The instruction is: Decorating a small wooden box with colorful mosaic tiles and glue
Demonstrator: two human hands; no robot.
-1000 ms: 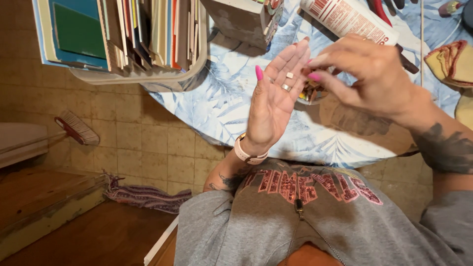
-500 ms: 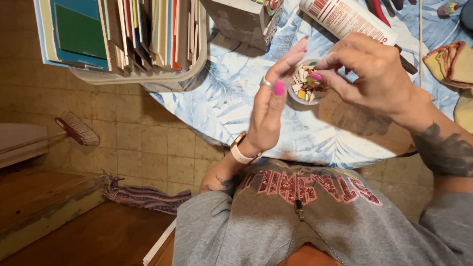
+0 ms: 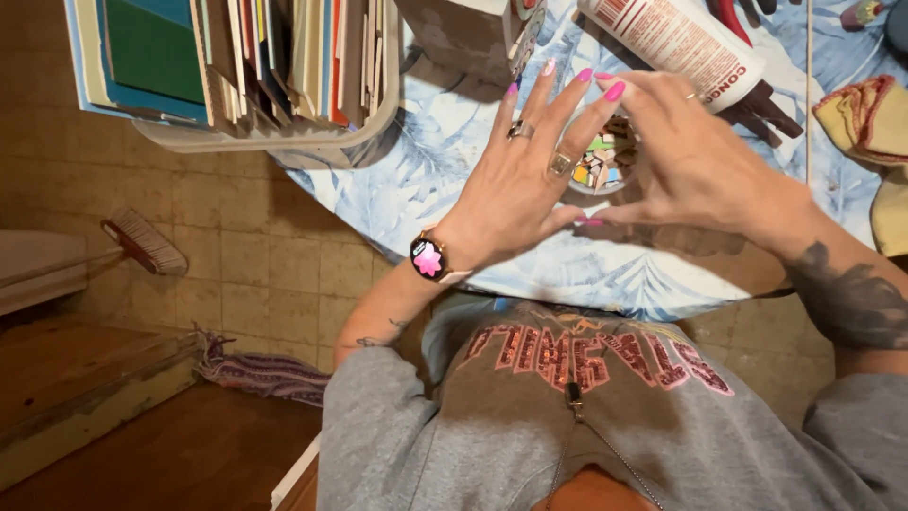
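Round cup (image 3: 605, 161) upright between hands (image 3: 515, 194)

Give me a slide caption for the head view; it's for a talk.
Both hands, left hand and right hand, cup a small dish of coloured chips.

Small round cup (image 3: 605, 156) of colourful pieces, upright on the table.

Tan tiled floor (image 3: 236, 255), wooden step (image 3: 76, 378), blue leaf-patterned tablecloth (image 3: 426, 180), dim warm light.
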